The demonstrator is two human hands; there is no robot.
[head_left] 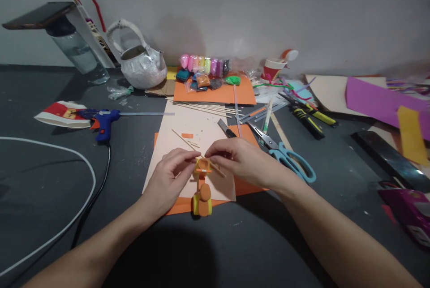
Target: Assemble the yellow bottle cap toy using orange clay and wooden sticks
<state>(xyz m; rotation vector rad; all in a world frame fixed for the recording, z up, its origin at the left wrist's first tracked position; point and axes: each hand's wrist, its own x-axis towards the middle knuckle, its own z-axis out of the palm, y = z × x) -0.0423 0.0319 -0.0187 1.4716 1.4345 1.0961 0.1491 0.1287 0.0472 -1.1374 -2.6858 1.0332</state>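
A small orange and yellow toy tricycle (202, 189) stands over the front part of a cream sheet (157, 162), its seat end towards me. My left hand (169, 175) is closed at its far end, thumb and fingertips against the yellow part on the left side. From the right, my right hand (235, 157) pinches at the same far end; its fingertips partly hide what they touch. Just beyond the fingers lie a thin wooden stick (180, 137), shorter stick pieces and an orange scrap (187, 135). An orange sheet (248, 180) shows under the cream one.
Left are a blue glue gun (105, 124), its black cord, a white cable (80, 158), a silver kettle-like pot (143, 68) and a water bottle (79, 53). Right lie a cutter (226, 129), scissors (292, 160), pliers (307, 120) and a black case (391, 158). Clay packets (204, 65) sit behind.
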